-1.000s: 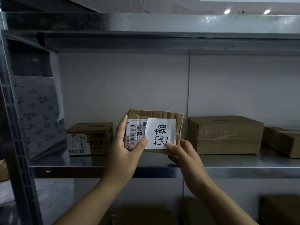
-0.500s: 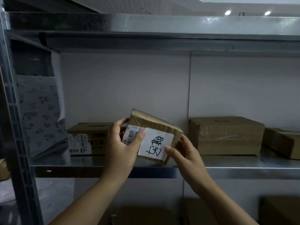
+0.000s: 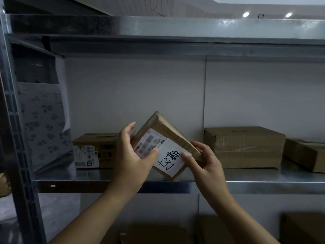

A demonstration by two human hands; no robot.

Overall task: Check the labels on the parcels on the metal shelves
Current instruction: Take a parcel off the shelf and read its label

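Gripping a tilted parcel [image 3: 167, 127], both hands [image 3: 133, 161] [image 3: 207, 166] hover over the steel shelf [image 3: 263, 178] before a pale wall [image 3: 140, 88]

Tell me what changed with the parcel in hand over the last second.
The parcel has turned clockwise, from level to one corner up. The left hand and right hand kept their grip. The boxes on the shelf have not moved.
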